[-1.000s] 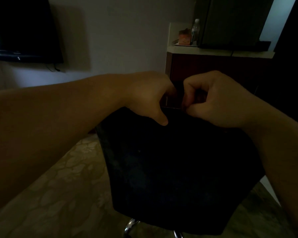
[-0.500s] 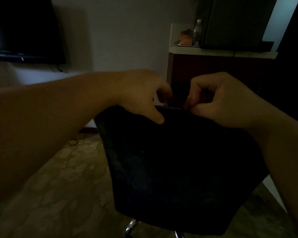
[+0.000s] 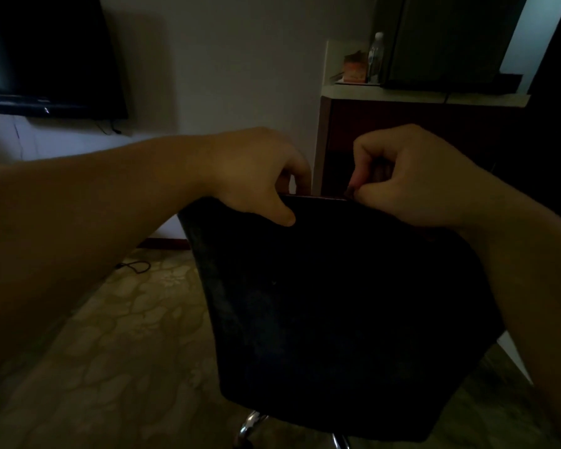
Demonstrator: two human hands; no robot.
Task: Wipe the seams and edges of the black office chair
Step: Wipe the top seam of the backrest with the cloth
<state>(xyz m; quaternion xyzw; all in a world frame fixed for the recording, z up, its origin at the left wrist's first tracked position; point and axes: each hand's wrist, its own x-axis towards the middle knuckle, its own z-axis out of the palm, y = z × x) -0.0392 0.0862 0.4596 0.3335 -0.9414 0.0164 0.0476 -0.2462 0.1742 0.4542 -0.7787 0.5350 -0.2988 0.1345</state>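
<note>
Left hand clamps black fabric office chair top edge; right hand pinches same edge. Risk: wheeled chair rolling under pressure.

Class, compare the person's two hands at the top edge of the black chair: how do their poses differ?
The left hand hooks over the chair edge, thumb flat on the near face; the right hand is bunched, fingertips pinching at the edge. The left fingers vanish behind the chair; the right knuckles stay visible above it. Both are at the same top edge, a gap between them.
</note>
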